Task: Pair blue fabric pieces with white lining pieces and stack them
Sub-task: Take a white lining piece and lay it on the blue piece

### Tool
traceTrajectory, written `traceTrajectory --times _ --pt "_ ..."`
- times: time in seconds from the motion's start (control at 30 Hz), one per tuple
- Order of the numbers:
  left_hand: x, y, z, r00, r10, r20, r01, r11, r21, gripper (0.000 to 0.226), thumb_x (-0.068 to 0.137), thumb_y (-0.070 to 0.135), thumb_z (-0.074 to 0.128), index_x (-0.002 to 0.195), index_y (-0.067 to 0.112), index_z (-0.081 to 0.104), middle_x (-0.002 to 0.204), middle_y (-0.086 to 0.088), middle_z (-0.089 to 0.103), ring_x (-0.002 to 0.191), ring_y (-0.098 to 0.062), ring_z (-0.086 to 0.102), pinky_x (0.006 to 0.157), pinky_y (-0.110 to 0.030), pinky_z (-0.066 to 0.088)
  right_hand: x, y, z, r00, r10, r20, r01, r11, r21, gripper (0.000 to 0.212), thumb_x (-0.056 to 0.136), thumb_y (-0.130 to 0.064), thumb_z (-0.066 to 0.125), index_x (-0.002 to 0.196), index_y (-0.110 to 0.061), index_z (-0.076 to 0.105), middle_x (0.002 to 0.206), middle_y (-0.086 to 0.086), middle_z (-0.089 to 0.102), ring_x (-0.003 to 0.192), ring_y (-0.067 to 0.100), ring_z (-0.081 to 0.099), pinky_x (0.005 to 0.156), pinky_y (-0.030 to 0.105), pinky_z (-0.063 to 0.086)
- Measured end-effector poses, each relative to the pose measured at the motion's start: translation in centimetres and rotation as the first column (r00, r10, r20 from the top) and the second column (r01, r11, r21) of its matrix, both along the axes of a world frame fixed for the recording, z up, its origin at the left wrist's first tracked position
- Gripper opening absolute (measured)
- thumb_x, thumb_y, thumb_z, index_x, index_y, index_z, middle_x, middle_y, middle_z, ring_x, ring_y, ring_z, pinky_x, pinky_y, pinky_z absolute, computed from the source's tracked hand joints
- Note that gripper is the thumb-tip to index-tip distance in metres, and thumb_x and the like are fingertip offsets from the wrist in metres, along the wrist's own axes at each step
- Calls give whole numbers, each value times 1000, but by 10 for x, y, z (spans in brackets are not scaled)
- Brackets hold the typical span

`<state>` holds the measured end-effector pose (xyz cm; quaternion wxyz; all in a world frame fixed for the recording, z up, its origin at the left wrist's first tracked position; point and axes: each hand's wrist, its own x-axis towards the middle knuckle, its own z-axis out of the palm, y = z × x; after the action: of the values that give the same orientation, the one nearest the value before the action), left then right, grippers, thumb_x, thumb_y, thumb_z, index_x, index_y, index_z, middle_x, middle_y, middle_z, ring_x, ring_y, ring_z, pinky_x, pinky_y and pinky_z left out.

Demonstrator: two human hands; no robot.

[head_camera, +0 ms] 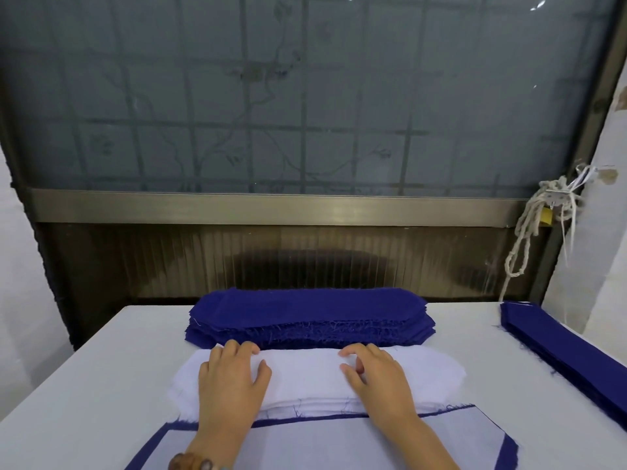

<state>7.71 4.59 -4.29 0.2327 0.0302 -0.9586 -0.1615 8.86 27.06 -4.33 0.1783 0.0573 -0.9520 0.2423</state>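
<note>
Head view: the lining stack (305, 378), a pile of white pieces, lies across the middle of the table (101, 368), directly in front of me. Both my hands rest on top of it.

1. My left hand (234, 381) lies flat on the left part of the stack. The fingers are straight and reach to the far edge, the thumb is spread, and nothing is grasped.
2. My right hand (376, 378) sits on the right part. The fingers are bent, with the tips on the top piece near the far edge. I cannot tell whether they pinch the piece or only touch it.
3. The blue stack (308, 317) lies just behind the lining stack and parallel to it, its frayed near edge touching or nearly touching the white pile.
4. The pair (339, 446), a white piece laid on a blue one with a blue border showing, lies flat just in front of the lining stack, under my forearms.
5. A side stack (559, 344) of blue pieces runs along the right table edge, well apart.
6. A beaded bracelet (193, 463) is on my left wrist.
7. A frosted window (305, 96) stands behind the table, and a cord (536, 225) hangs at its right.
</note>
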Motion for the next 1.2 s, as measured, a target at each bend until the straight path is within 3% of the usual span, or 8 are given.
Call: traceTrajectory --times 0.23,0.37,0.47,0.57,0.73,0.9,1.07,1.2 --pt "-1 3 1 993 -116 -9 116 987 107 15 89 24 54 99 36 55 95 14 41 91 -6 35 82 -26 29 0 -1 0 1000 -12 -4 12 1000 -23 34 97 -41 49 131 -39 44 89 -20 47 85 4 47 86 13 39" --pt "-1 2 3 989 -125 -84 141 965 221 20 86 17 60 76 33 53 84 15 44 84 -8 40 76 -28 30 3 0 2 1000 14 -7 -14 999 -42 50 97 -34 52 143 -39 32 77 -18 43 80 5 47 82 14 40" --pt "-1 1 4 982 -113 -153 155 942 296 24 83 12 64 71 30 54 81 12 48 81 -11 43 74 -32 32 4 1 3 999 29 -24 -30 999 -26 45 98 -31 51 140 -41 36 83 -17 46 81 5 47 81 14 39" --pt "-2 -1 5 980 -100 -171 148 944 296 23 82 13 64 72 31 54 80 12 50 79 -13 44 74 -33 32 3 2 1 1000 8 -19 -8 1000 -3 22 98 -30 49 120 -34 51 99 -13 52 90 5 48 82 17 40" --pt "-6 -13 3 997 -51 -62 57 993 100 7 84 37 57 90 36 54 87 15 47 85 -8 39 84 -31 28 -2 4 -1 999 -50 -5 50 998 -47 14 95 -26 54 108 -27 53 100 -10 52 88 8 50 80 18 41" --pt "-8 -18 5 994 -56 -91 65 993 100 7 85 26 57 89 29 62 88 12 46 86 -9 39 87 -31 28 -3 18 0 983 -182 -19 181 983 -23 18 91 -29 57 108 -24 60 98 -6 51 93 14 48 83 23 41" --pt "-8 -19 4 990 -61 -127 76 990 120 6 86 23 60 86 29 62 87 11 48 85 -10 41 85 -32 29 -1 35 8 904 -423 -66 424 906 8 15 83 -31 63 97 -27 65 114 -4 48 109 19 40 86 29 35" --pt "-9 -22 2 998 -39 -48 44 993 107 9 87 26 54 89 31 62 90 12 48 88 -8 40 87 -30 28 0 49 10 890 -455 30 454 891 14 5 82 -33 62 86 -34 59 126 -11 45 128 17 30 103 35 25"
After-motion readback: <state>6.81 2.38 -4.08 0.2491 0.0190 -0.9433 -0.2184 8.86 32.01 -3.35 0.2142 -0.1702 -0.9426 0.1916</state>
